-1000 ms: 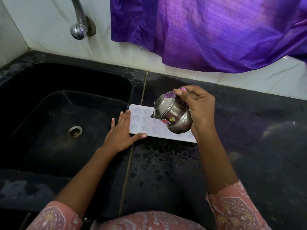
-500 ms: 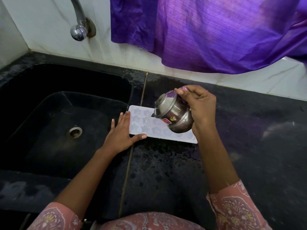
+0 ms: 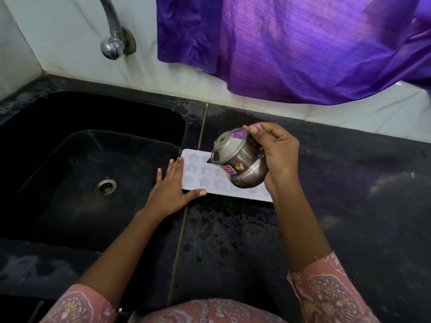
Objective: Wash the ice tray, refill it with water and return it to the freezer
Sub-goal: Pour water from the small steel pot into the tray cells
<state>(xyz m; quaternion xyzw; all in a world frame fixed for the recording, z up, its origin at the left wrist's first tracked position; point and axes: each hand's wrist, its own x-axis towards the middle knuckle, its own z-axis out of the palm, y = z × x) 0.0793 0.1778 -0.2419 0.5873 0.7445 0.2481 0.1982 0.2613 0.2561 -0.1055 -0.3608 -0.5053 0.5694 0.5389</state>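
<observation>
1. Hardly anything has shifted: steel pot (image 3: 242, 164) stays tilted over ice tray (image 3: 198, 169).
2. Right hand (image 3: 277, 155): fingers curled round pot.
3. Left hand (image 3: 172, 190): flat, fingers straight, touching tray's left end.
4. Tray lies on black counter (image 3: 233, 229), beside sink (image 3: 70, 183).
5. Red sticker (image 3: 229, 170) on pot: writing unreadable.

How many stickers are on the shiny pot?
2. A red sticker sits low on the pot; a round yellow sticker is beside it. More may hide behind.
</observation>
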